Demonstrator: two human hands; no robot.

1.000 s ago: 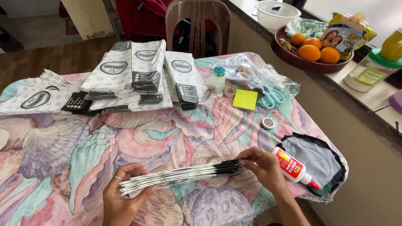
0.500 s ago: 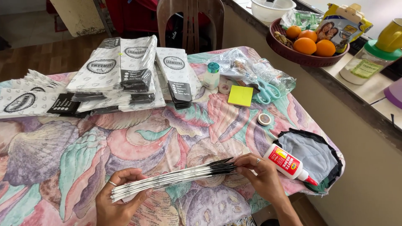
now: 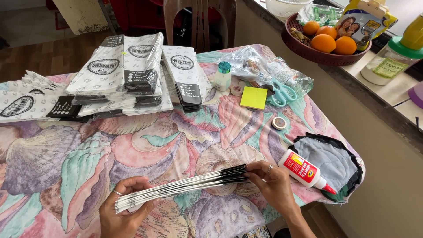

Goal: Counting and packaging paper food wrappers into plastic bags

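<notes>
Table (image 3: 66, 167): cloth with a pastel shell print covers it; you stand at its near edge.
Bags (image 3: 119, 75): flat printed paper bags lie in overlapping piles at the far left; you cannot count the sheets.
Stack (image 3: 185, 187): you hold this sheaf of flat bags edge-on, just above the cloth at the near edge. Its long axis runs left to right, the black end pointing right and slightly away from you.
Bowl (image 3: 308, 48): dark, on the counter to the right; it holds three oranges (image 3: 330, 39) and a packet.
Plastic bag (image 3: 264, 66): clear, with small items inside that are too blurred to tell.
Left hand (image 3: 121, 216): your fingers are curled under the stack's white end, gripping it.
Right hand (image 3: 273, 185): it pinches the black end.
Glue (image 3: 304, 169): one bottle lying just right of your right hand, red tip pointing right.
Scissors (image 3: 282, 92): one pair.
Notes (image 3: 254, 98): one yellow pad.
Tape (image 3: 279, 123): one small roll.
</notes>
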